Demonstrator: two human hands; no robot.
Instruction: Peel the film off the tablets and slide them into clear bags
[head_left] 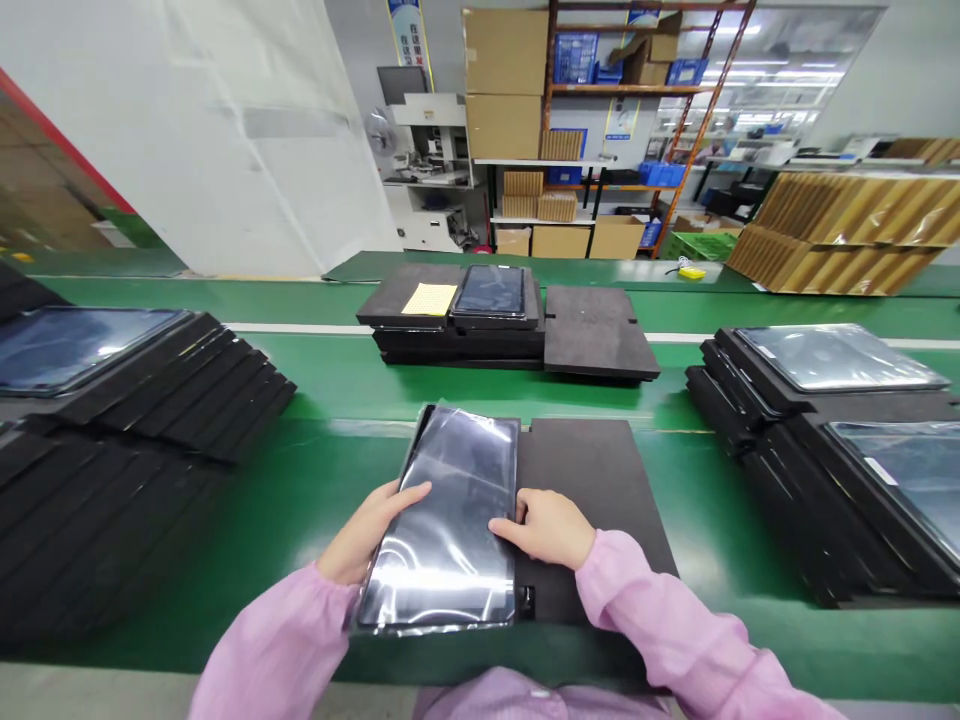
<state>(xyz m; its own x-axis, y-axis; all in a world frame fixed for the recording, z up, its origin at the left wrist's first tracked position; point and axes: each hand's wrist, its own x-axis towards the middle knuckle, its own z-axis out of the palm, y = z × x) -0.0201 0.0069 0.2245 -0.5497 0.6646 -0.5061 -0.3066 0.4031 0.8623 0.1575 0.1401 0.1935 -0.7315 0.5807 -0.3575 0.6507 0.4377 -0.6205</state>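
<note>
A dark glass screen panel (457,500) in a clear plastic film lies at a slight tilt in front of me, over the left part of a black foam tray (592,500). My left hand (367,530) grips its left edge, the thumb on the glass and the other fingers hidden beneath. At the right edge my right hand (547,525) pinches the panel, thumb on top and fingers curled at the side. The foam tray extends bare to the right, partly under my right forearm.
Stacked black foam trays with panels stand at the left (150,400) and right (795,450). Farther back is a lower foam stack (457,345) bearing a panel and a yellow paper (430,299). Cardboard dividers (847,235) sit at the back right of the green bench (322,370).
</note>
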